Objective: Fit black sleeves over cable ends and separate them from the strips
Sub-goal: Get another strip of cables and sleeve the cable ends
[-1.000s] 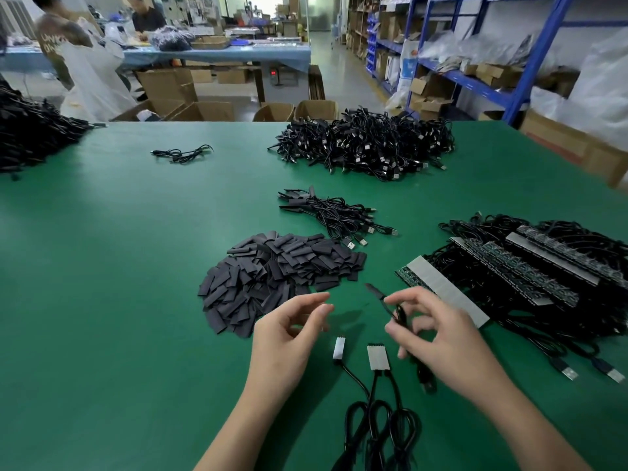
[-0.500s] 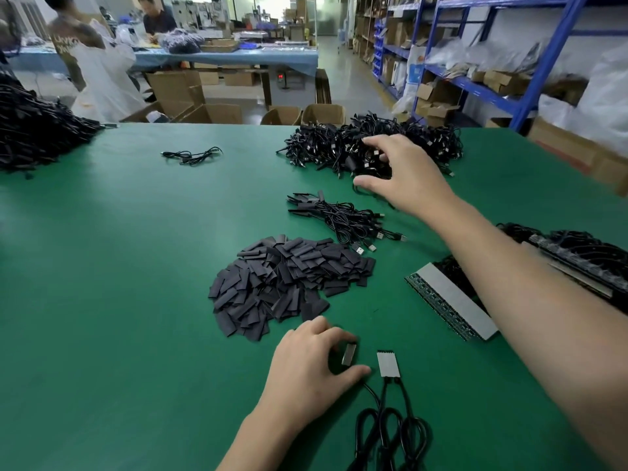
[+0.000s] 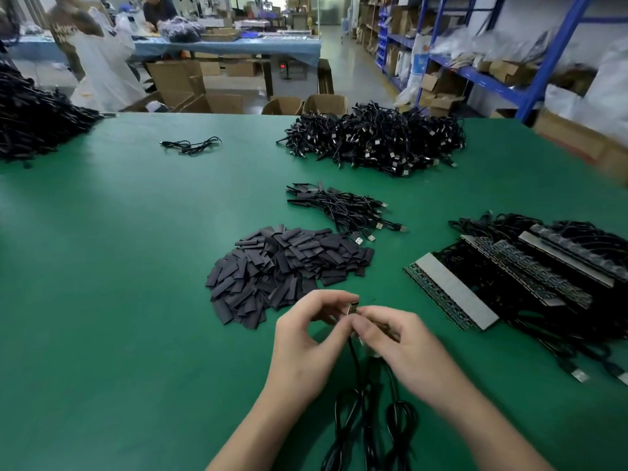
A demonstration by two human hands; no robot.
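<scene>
My left hand (image 3: 306,345) and my right hand (image 3: 404,348) meet low in the middle of the green table (image 3: 119,300). Between their fingertips they pinch the small board end of a black cable (image 3: 353,306). The cable's cord (image 3: 353,396) hangs down from it into coils near the bottom edge. Just beyond my hands lies a heap of flat black sleeves (image 3: 282,266). To the right lie strips (image 3: 452,294) of boards with cables attached. Whether a sleeve is on the held end, I cannot tell.
A small bundle of finished cables (image 3: 346,209) lies behind the sleeves, and a large cable pile (image 3: 377,141) farther back. Another black heap (image 3: 34,120) sits at the far left, with a lone cable (image 3: 190,146) nearby. People work at a distant blue table; blue shelving stands to the right.
My right hand has come back from the far cable pile to join my left hand. My left hand has lifted the cable end off the table, and both now pinch it.
</scene>
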